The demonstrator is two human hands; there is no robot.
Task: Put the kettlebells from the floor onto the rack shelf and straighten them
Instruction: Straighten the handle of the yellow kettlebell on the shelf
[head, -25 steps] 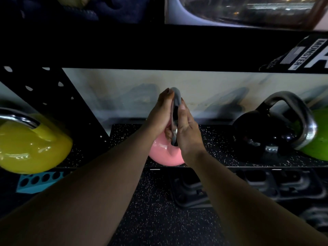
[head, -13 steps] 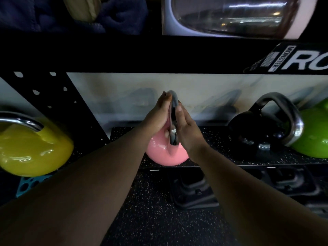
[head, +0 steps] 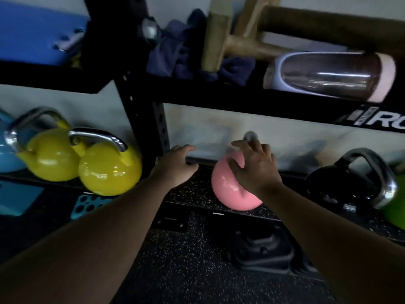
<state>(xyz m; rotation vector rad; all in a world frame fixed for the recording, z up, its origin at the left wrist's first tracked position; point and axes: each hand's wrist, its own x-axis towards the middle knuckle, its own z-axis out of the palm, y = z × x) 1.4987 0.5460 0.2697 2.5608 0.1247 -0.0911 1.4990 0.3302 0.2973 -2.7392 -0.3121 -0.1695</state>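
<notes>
A pink kettlebell [head: 228, 185] with a steel handle stands on the low speckled rack shelf [head: 188, 191]. My right hand [head: 255, 168] hovers over its top with fingers spread, covering most of the handle and gripping nothing. My left hand [head: 177, 164] is open to the left of the bell, apart from it, above the shelf. A black kettlebell [head: 337, 185] stands on the same shelf to the right, with a green kettlebell [head: 394, 207] at the frame edge beyond it.
Left of the black rack upright [head: 151, 119] sit two yellow kettlebells [head: 109, 167] and a blue one [head: 8, 154]. The upper shelf carries a cloth [head: 175, 53], wooden parallettes [head: 232, 40] and a bottle [head: 328, 77]. Black plates [head: 263, 253] lie on the speckled floor below.
Both hands have let go of the pink kettlebell's handle and opened; the left hand moved away to the left. My view swung up and left, bringing the yellow bells and upper shelf into sight.
</notes>
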